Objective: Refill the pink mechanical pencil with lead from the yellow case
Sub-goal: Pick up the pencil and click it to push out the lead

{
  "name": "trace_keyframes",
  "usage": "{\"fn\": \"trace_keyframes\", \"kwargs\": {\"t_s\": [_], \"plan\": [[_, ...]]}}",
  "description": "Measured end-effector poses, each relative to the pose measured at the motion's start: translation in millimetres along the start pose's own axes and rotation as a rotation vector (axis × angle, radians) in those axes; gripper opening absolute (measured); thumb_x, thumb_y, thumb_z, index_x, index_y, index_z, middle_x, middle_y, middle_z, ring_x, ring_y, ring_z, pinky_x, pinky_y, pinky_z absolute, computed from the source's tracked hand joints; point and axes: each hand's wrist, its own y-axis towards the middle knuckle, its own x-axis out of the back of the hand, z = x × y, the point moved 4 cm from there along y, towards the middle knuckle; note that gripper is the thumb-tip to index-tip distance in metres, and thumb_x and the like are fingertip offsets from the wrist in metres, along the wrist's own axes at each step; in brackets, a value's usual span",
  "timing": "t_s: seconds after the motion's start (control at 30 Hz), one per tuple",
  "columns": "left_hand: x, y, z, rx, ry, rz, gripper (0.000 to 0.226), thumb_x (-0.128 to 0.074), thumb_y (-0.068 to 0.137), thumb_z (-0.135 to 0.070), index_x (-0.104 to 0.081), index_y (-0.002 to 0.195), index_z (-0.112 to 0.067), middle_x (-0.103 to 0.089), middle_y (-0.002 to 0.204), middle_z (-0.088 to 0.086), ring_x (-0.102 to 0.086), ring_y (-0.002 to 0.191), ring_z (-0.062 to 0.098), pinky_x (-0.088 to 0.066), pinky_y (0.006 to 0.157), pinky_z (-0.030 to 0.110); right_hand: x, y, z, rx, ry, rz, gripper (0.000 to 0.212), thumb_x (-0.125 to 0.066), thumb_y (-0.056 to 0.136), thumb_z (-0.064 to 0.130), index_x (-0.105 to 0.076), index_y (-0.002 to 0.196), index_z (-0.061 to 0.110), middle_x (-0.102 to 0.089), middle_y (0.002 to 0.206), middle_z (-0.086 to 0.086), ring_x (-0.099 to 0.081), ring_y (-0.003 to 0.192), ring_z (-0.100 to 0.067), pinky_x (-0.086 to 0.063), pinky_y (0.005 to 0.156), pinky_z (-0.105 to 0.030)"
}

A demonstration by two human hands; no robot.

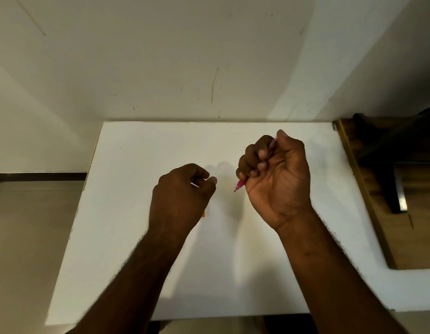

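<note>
Two hands: both raised over the white table [127, 213], well apart from each other; bare forearms enter from the near edge
Right hand [276, 174]: palm turned toward the camera, fingers [251, 162] curled into a fist around the pink mechanical pencil [240, 183]; thumb up at the far end of the fist, on or just over the pencil's top end
Pink mechanical pencil: held slanted, tip pointing near and left, poking out below the little finger; a strip of the pink barrel shows again between thumb and forefinger at the far end; the rest is hidden in the fist
Left hand [182, 198]: back toward the camera, fingers bent inward, thumb and forefinger pinched close together near the pencil tip; whether a lead sits between them is too small to tell
Yellow case [204, 214]: only a small orange-yellow corner shows at the near right edge of the left hand; mostly hidden, so I cannot tell whether it lies on the table or sits in the palm
Table: white, bare surface, shadows of the hands between them; far edge against a pale wall [161, 56]
Right side: a wooden surface [416, 237] just beside the table, with a dark object on it
</note>
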Motion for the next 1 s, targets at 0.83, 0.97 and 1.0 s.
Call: {"fn": "trace_keyframes", "kwargs": {"t_s": [0.83,0.97,1.0], "plan": [[5,-3,-6,-0.017,-0.037,0.034,0.014,-0.069,0.087,-0.042,-0.072,0.095,-0.032,-0.07,0.079,-0.021,-0.066,0.064,-0.003,-0.046,0.063,0.017,16,1,0,-0.034,0.316,-0.072,0.043,-0.035,0.098,0.049,-0.044,0.069,0.018,-0.034,0.059,0.004,-0.022,0.06,-0.016,-0.03,0.06,-0.031],[7,-3,-9,-0.037,-0.062,0.02,0.016,-0.071,0.087,-0.04,-0.072,0.099,-0.03,-0.072,0.086,-0.016,-0.068,0.073,0.001,-0.055,0.076,0.03,18,1,1,-0.022,0.326,-0.084,0.046,-0.034,0.098,0.052,-0.046,0.069,0.018,-0.035,0.059,0.003,-0.026,0.057,-0.016,-0.03,0.06,-0.032],[7,-3,-9,-0.038,-0.068,0.019,0.017,-0.071,0.087,-0.04,-0.072,0.1,-0.03,-0.073,0.088,-0.015,-0.069,0.076,0.003,-0.056,0.078,0.032,19,1,1,-0.018,0.328,-0.086,0.044,-0.034,0.098,0.049,-0.045,0.068,0.018,-0.034,0.059,0.004,-0.026,0.057,-0.016,-0.03,0.06,-0.032]]}}
